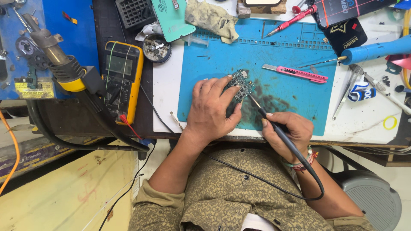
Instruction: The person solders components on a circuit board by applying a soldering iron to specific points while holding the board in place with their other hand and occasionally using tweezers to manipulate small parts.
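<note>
Mid-job: left hand (pixel 210 109) pinned small dark-green circuit board (pixel 240 85) on blue mat (pixel 282 55), right hand (pixel 286 133) gripped black soldering iron (pixel 274 125), tip at board's edge.

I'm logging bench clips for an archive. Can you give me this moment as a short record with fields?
Setting: workbench with a blue mat
Left hand: holds down a small circuit board
Right hand: grips a soldering iron, tip at the board's edge
Beside the mat: yellow multimeter
On the mat: pink utility knife
</note>
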